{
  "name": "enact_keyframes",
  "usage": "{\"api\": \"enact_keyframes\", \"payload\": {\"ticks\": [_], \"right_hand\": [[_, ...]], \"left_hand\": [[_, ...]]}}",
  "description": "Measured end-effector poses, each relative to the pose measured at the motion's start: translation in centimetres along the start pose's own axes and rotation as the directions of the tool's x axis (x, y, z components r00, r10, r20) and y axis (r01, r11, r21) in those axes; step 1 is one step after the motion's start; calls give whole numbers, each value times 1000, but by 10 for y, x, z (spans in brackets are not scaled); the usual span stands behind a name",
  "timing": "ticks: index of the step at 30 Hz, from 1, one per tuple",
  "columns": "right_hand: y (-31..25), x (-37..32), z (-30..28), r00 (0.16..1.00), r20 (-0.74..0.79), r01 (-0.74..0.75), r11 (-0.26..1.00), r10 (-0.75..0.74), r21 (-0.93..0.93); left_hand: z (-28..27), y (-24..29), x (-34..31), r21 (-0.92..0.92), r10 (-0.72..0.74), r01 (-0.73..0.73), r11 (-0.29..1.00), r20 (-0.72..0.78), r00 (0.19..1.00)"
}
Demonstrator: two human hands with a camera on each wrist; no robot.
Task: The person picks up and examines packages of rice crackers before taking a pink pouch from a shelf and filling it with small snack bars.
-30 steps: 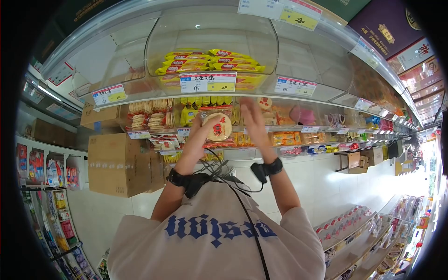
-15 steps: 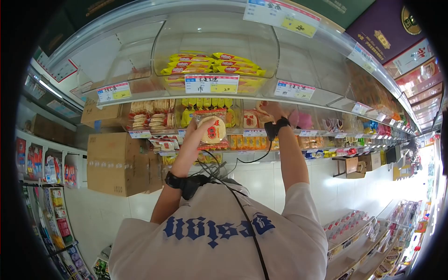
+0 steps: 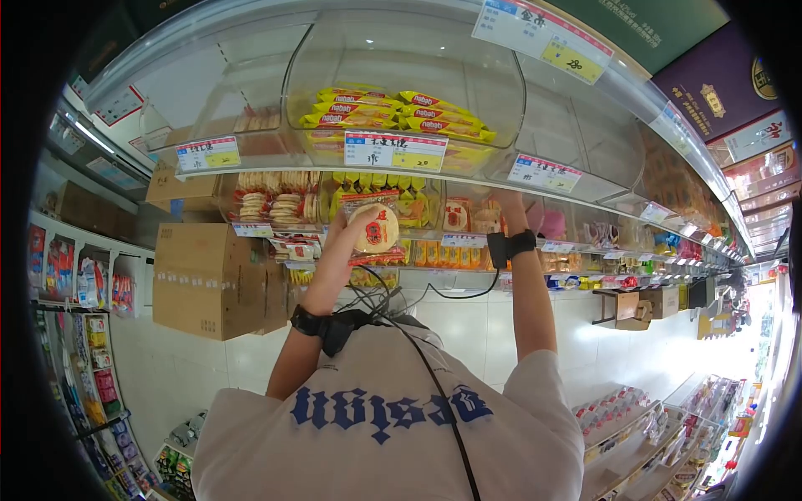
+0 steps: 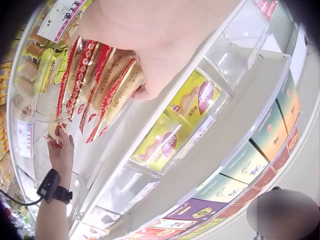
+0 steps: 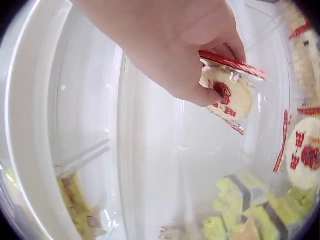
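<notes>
My left hand (image 3: 337, 246) grips a stack of several wrapped rice crackers (image 4: 97, 85), thumb across the front packet. Round and pale with red print, that front cracker (image 3: 378, 230) faces up in the head view. My right hand (image 5: 185, 55) reaches under the upper shelf into a clear bin and pinches one wrapped rice cracker (image 5: 239, 97) between thumb and fingers. In the head view the shelf edge partly covers this right hand (image 3: 511, 207). Another wrapped rice cracker (image 3: 456, 215) stands in the bin left of it.
Yellow wafer packs (image 3: 397, 113) lie in a clear bin on the shelf above, behind a price tag (image 3: 395, 150). Yellow packets (image 5: 250, 202) and more rice crackers (image 3: 282, 204) fill neighbouring lower bins. Cardboard boxes (image 3: 192, 280) stand at left. A black cable (image 3: 447, 401) runs over the shirt.
My right hand has gone from beside the left-hand stack rightward into the lower bin, and now pinches a rice cracker. My left hand has shifted slightly left, still holding its stack.
</notes>
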State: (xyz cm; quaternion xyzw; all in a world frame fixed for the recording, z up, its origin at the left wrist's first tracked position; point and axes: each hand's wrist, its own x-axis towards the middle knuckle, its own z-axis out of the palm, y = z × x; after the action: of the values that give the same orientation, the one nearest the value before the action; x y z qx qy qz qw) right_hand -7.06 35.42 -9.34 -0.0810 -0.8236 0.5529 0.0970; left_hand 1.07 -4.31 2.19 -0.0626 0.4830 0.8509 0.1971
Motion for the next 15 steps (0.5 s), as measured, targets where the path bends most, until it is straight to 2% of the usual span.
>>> {"api": "enact_keyframes", "payload": {"ticks": [3,5,6,8,11,14,15], "right_hand": [[-2,-6,20,999,19,44,987,-47,157],[-7,-13,28,998,54,5,990,-12,137],[-23,-19,27,988,107,-109,993,114,-51],[-48,-31,24,913,171,-267,859,370,-436],[-14,-38,33,958,120,-163,841,259,-517],[-3,-40,42,975,96,-117,831,200,-543],[-9,-42,43,949,128,-187,841,288,-508]], "left_hand": [[0,-2,2,21,4,-4,1000,14,1000],[4,-1,2,22,5,-5,1000,24,1000],[5,0,2,20,4,-4,1000,27,1000],[6,-1,4,30,9,-10,999,30,999],[5,-6,8,49,22,-23,999,35,999],[5,-8,11,29,12,-14,999,47,999],[7,-6,9,20,-2,1,1000,51,999]]}}
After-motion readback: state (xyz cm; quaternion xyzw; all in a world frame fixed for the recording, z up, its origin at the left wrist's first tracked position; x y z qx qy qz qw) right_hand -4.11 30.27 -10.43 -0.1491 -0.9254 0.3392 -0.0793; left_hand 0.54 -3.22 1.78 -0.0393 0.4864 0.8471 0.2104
